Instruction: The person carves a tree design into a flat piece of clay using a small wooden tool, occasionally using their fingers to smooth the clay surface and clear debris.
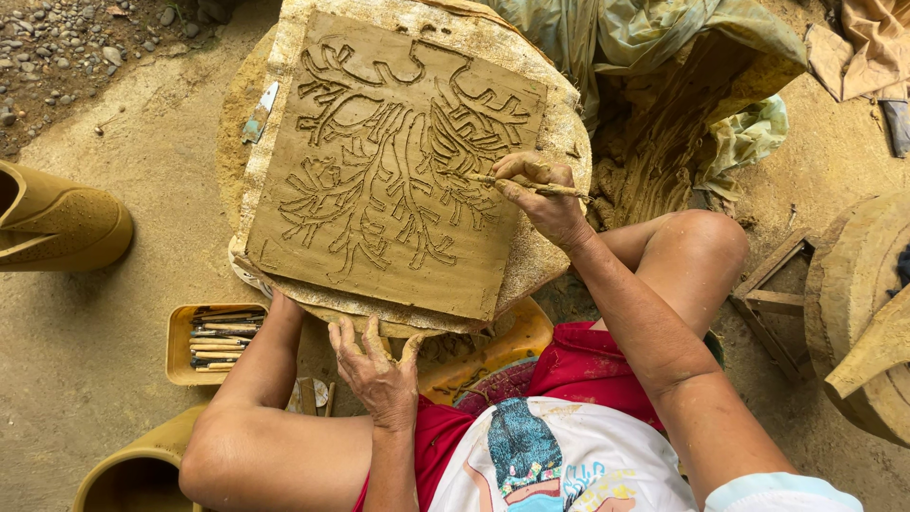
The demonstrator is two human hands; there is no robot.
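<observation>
- Far left: a tan clay pot (pixel 57 223) lying on the sandy ground, its rim cut off by the frame edge.
- Bottom left: part of another clay vessel (pixel 133 469), mouth up, just beside the left elbow.
- Left of centre, low: a yellow tray (pixel 178 346) filled with wooden carving sticks, on the ground near the left forearm.
- Upper left of the slab: a small metal blade (pixel 260 114) resting on the round board's edge.
- Centre: a square clay slab (pixel 379 275) lying flat on a round board (pixel 559 114), carved with a branching tree pattern of grooves.
- Below the slab: left hand (pixel 377 370), fingers spread and open, fingertips pressed against the near edge of the board, holding nothing.
- Right of centre: right hand (pixel 540 194) closed around a thin wooden stick (pixel 531 185), pinched between thumb and fingers, tip touching the grooves on the slab's right side.
- Lower right: bent knee and red shorts close under the board.
- Upper right: crumpled plastic sheet (pixel 664 38) over a lump of clay.
- Far right: a wooden round stand (pixel 853 303), well apart from the slab.
</observation>
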